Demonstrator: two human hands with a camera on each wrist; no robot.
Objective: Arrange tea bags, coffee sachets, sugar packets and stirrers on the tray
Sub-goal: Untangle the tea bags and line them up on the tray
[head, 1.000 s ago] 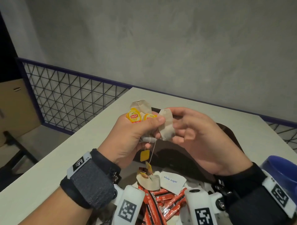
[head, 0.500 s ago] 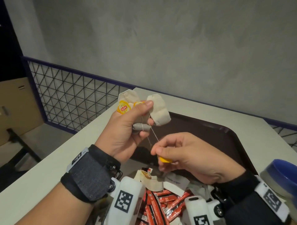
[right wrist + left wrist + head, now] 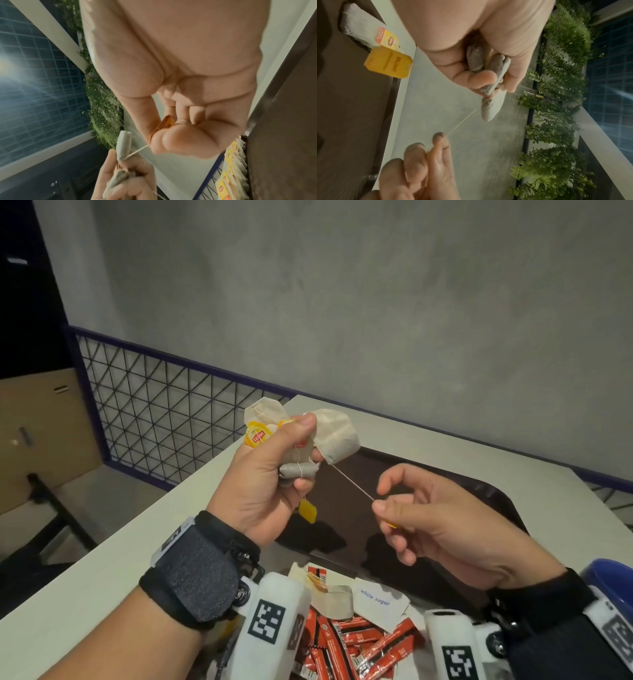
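My left hand (image 3: 274, 470) is raised over the dark brown tray (image 3: 486, 491) and grips a bunch of tea bags (image 3: 337, 436) with yellow tags. One tag (image 3: 307, 510) dangles below the fist. My right hand (image 3: 385, 508) pinches another yellow tag (image 3: 167, 121), and its string (image 3: 352, 482) runs taut up to the bunch. In the left wrist view the bunch (image 3: 493, 108) sticks out of the fist, and one tea bag (image 3: 354, 29) lies on the tray. A row of tea bags (image 3: 229, 169) shows at the lower right of the right wrist view.
Close to me lies a pile of red coffee sachets (image 3: 363, 645), a white sugar packet (image 3: 376, 599) and a loose tea bag (image 3: 337, 601). A blue bowl (image 3: 613, 577) stands at the right edge. A wire railing (image 3: 154, 412) runs past the table's left side.
My right hand left the bunch and drew one tag down and to the right until the string went taut. My left hand lifted the bunch a little.
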